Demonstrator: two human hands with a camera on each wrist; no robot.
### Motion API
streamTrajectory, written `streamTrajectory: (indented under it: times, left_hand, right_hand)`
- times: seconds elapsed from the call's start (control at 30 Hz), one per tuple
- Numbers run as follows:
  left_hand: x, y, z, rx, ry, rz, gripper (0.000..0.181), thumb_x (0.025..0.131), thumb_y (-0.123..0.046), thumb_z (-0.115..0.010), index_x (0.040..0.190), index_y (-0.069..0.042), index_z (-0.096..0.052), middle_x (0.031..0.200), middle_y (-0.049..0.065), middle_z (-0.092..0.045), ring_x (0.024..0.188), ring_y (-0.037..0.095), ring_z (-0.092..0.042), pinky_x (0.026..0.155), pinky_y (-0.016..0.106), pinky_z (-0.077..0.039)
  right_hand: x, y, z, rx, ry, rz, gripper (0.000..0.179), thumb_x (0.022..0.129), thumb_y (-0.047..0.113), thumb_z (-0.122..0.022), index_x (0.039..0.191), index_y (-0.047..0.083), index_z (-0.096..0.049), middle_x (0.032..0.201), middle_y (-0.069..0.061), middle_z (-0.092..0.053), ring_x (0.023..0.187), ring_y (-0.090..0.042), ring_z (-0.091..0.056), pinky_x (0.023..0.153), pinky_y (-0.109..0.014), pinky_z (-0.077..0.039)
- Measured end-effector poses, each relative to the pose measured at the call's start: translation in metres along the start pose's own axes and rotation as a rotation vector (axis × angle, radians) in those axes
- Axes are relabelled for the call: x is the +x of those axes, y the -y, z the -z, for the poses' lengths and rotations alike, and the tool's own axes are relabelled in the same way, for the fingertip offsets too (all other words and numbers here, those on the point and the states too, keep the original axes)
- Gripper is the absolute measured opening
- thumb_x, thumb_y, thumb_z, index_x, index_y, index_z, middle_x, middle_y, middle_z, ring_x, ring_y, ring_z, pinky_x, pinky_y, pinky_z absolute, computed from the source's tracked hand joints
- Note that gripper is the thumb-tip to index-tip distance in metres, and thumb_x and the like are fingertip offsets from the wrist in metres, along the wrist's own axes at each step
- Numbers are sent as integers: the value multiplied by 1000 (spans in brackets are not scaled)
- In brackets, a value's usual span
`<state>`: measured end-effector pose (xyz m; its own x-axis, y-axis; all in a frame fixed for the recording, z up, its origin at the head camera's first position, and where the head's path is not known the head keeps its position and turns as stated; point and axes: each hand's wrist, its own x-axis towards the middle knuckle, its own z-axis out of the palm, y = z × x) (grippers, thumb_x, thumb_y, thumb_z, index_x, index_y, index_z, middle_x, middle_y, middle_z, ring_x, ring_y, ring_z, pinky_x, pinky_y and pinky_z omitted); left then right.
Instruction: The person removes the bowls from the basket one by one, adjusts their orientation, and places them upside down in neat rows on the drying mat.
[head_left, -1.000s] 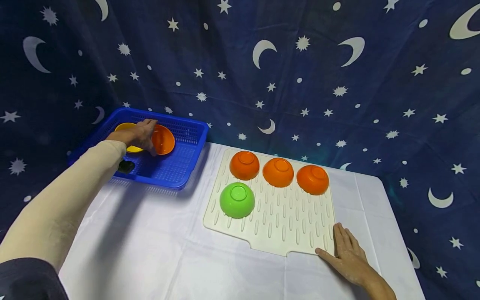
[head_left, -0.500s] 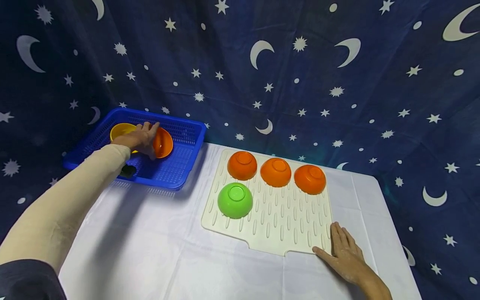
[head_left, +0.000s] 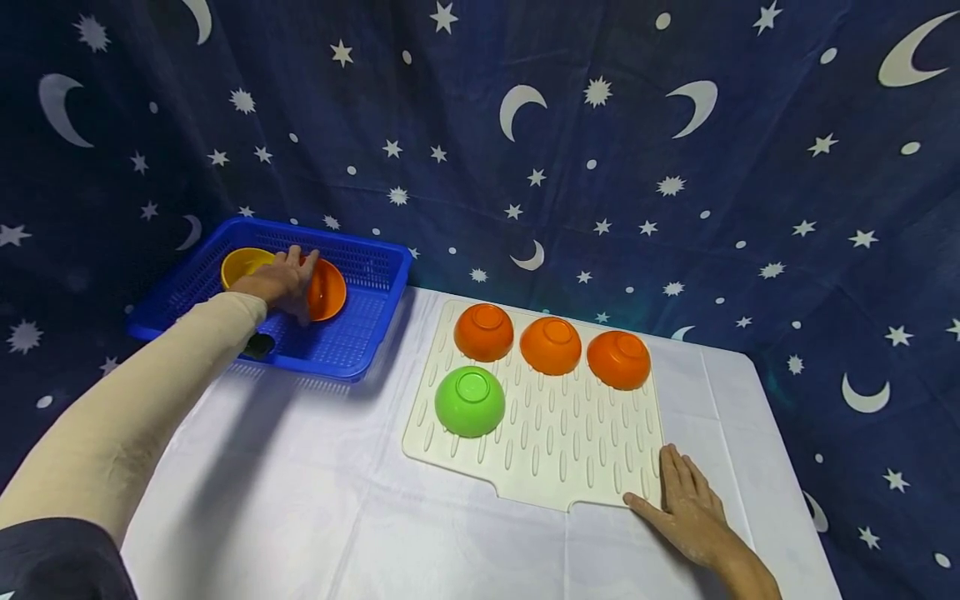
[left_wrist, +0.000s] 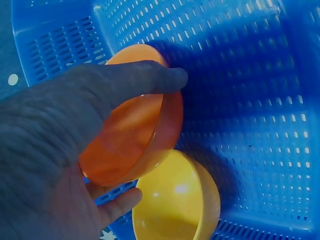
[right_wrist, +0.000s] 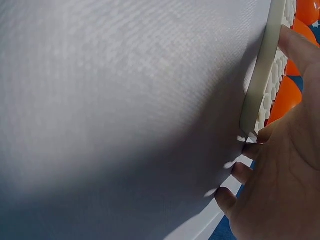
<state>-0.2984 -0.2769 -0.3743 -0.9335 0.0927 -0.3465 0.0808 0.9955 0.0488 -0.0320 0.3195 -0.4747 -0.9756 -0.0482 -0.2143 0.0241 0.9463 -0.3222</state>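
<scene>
Inside the blue basket (head_left: 375,325) my left hand (head_left: 279,282) grips an orange bowl (head_left: 330,290) by its rim. In the left wrist view the thumb (left_wrist: 150,77) lies across the bowl, with the fingers at its other side. A yellow bowl (left_wrist: 170,200) stands tilted beside it, close to one fingertip. My right hand (head_left: 692,515) lies with straight fingers at the near right corner of the cream drying mat (head_left: 540,467), its thumb at the mat's front edge. On the mat sit three upturned orange bowls (head_left: 551,346) and an upturned green bowl (head_left: 470,402).
A white cloth covers the table (head_left: 285,500). Behind it hangs a dark blue curtain (head_left: 465,100) with moons and stars. The basket's slotted walls rise around the left hand. A black object (head_left: 258,345) shows by the left wrist.
The left hand has shifted slightly right and down at the orange bowl, and more of the yellow bowl shows. The head view has shifted a little. The right hand stays at the mat's corner.
</scene>
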Motion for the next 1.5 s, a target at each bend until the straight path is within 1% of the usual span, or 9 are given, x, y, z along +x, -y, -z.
streamTrajectory:
  times: [0.13, 0.3, 0.47, 0.6, 0.83, 1.03, 1.1, 1.33, 1.5]
  left_hand:
    - [0, 2, 0, 41, -57, -10, 115, 55, -37, -85, 135, 8, -14, 119, 33, -24, 106, 47, -30, 91, 60, -29]
    - [-6, 4, 8, 67, -97, 3, 117, 53, -57, -79, 128, 12, -21, 113, 33, -27, 101, 47, -32, 82, 60, -36]
    - [-16, 5, 18, 8, -136, -10, 117, 47, -66, -75, 123, 8, -26, 107, 29, -28, 97, 45, -33, 78, 60, -38]
    - [-24, 7, 18, -24, -180, -40, 119, 45, -72, -72, 123, 7, -27, 104, 28, -30, 95, 44, -36, 78, 61, -37]
    - [-42, 10, 4, -111, -318, -81, 114, 52, -71, -68, 125, 8, -31, 104, 28, -35, 88, 42, -43, 72, 59, -42]
    - [-57, 7, -7, -244, -365, -88, 113, 53, -74, -66, 125, 6, -33, 106, 25, -38, 88, 38, -44, 70, 56, -43]
    - [-63, 4, -10, -278, -380, -91, 112, 54, -74, -65, 128, 5, -33, 108, 24, -39, 89, 38, -44, 70, 56, -43]
    - [-87, -17, -25, -373, -500, -93, 107, 53, -71, -69, 127, -1, -37, 108, 21, -39, 90, 36, -44, 65, 54, -45]
    - [-96, -32, -32, -396, -518, -69, 108, 52, -72, -68, 130, -4, -36, 109, 20, -38, 86, 36, -48, 64, 55, -46]
  right_hand:
    - [1, 0, 0, 15, 2, 2, 102, 82, 61, -49, 143, -1, 3, 146, -25, -1, 128, -46, 2, 90, -68, -5]
    - [1, 1, 1, 31, 7, 9, 101, 82, 60, -49, 143, 0, 4, 146, -25, 0, 129, -45, 3, 90, -67, -4]
    - [-1, -1, 0, 28, 9, 6, 101, 82, 60, -49, 143, 0, 5, 145, -26, 0, 129, -46, 3, 90, -67, -4]
    - [-1, -1, -2, 22, 1, -2, 102, 82, 61, -48, 142, -2, 5, 145, -26, 1, 128, -46, 4, 90, -67, -3]
    - [-1, 0, -4, 38, 0, -15, 104, 81, 61, -50, 142, -2, 6, 145, -27, 2, 128, -47, 5, 89, -68, -2]
    - [-2, 1, -4, 47, -2, -9, 103, 82, 60, -50, 142, -1, 7, 145, -27, 2, 128, -46, 5, 90, -68, -1]
    - [-2, 1, -5, 43, -5, -7, 103, 82, 60, -50, 142, -2, 6, 145, -27, 1, 128, -46, 5, 90, -68, -1]
    - [-1, 0, -6, 46, -14, 7, 102, 82, 59, -50, 142, -2, 5, 144, -28, 0, 129, -46, 5, 92, -66, -1]
    - [-1, 0, -7, 46, -20, 6, 102, 82, 59, -50, 142, -2, 6, 144, -28, 1, 129, -46, 6, 91, -67, -1]
